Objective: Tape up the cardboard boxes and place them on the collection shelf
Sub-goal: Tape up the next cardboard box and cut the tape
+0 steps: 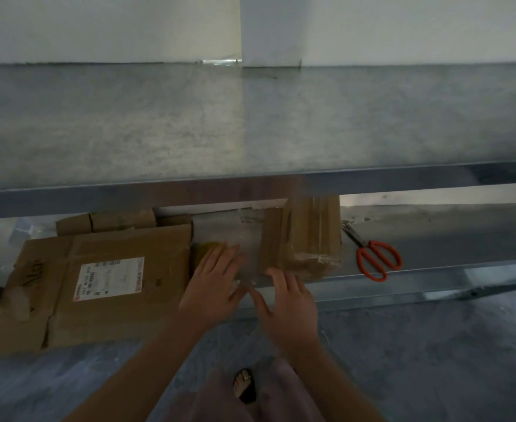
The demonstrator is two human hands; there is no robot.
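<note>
Fingers (220, 254) of both hands are stretched out straight and fanned apart, gripping nothing. The left hand (212, 278) lies palm down, its fingertips reaching onto a dull olive-brown object (203, 249) too blurred to identify. The right hand (284, 295) is just beside it, thumbs nearly meeting, and its fingertips are at the near bottom edge of the cardboard box (308, 239); whether they press on it cannot be told.

That box is brown, stands upright on the lower shelf (433, 280) of a grey metal rack, and is bound with glossy strips of tape running up its front and across its near end. A loose-looking flap or panel sits on its left side, and a pale, shiny patch beside that is too smeared to make out. The box's top is hidden behind the front rail of the upper shelf (250, 123). It lies ahead and slightly right of the right fingertips, and well to the right of the left ones.

Left of the hands, a flattened cardboard sheet (147, 269) with a white label (109, 278) overhangs the shelf edge. Orange-handled scissors (377, 260) lie on the same shelf, right of the box and apart from it.
</note>
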